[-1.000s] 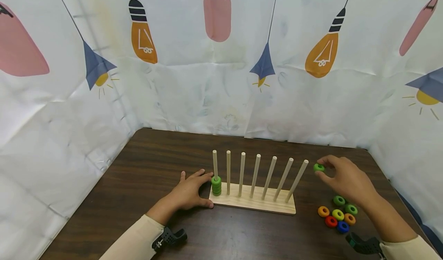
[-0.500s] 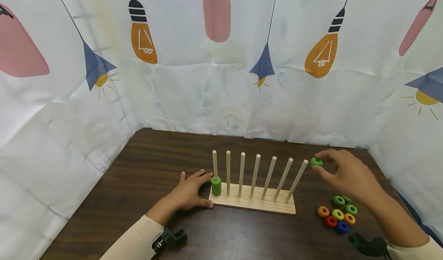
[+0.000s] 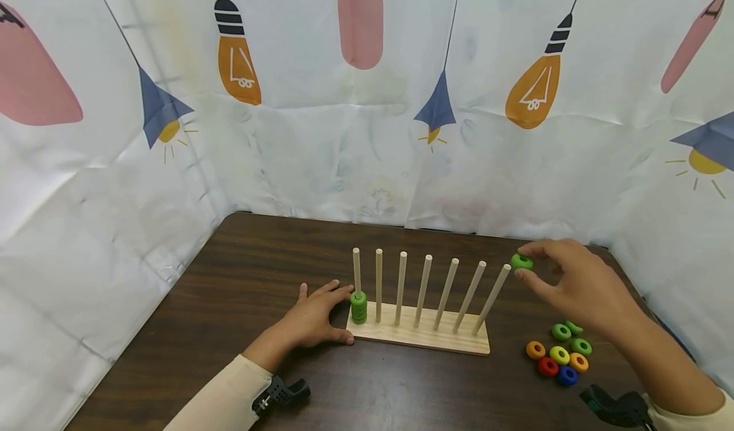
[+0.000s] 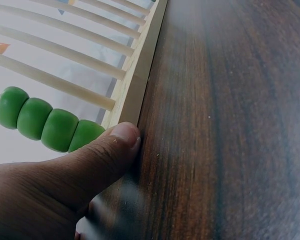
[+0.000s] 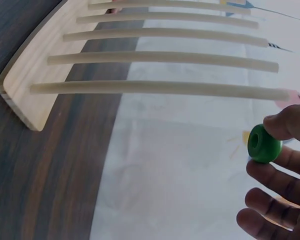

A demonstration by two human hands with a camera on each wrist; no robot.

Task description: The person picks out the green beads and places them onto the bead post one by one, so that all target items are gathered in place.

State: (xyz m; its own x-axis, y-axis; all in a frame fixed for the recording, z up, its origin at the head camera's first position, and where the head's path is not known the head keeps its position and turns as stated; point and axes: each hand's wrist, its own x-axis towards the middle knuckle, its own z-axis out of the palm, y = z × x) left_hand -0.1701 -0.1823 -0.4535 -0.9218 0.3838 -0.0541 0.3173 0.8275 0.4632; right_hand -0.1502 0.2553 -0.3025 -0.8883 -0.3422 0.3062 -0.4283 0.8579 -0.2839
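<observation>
A wooden peg board (image 3: 424, 338) with several upright pegs stands on the table. Its leftmost peg bears a stack of green beads (image 3: 359, 308). My left hand (image 3: 311, 316) holds the board's left end, thumb at the front edge and forefinger by the far corner. In the left wrist view the thumb (image 4: 110, 150) lies against the base beside the stack. Raised just right of the rightmost peg's tip, my right hand (image 3: 579, 284) pinches a green bead (image 3: 521, 261) between thumb and fingers. The right wrist view shows its hole facing the pegs, the bead (image 5: 264, 144) apart from the nearest peg.
Loose beads lie right of the board: green (image 3: 561, 333), orange (image 3: 536, 350), yellow (image 3: 559, 355), red (image 3: 548, 367) and blue (image 3: 568, 375). The dark wooden table (image 3: 413, 393) ends at a white printed sheet (image 3: 321, 163) behind.
My right hand has risen and shifted slightly left with the green bead, up to the height of the rightmost peg's tip. My left hand and the peg board have stayed put.
</observation>
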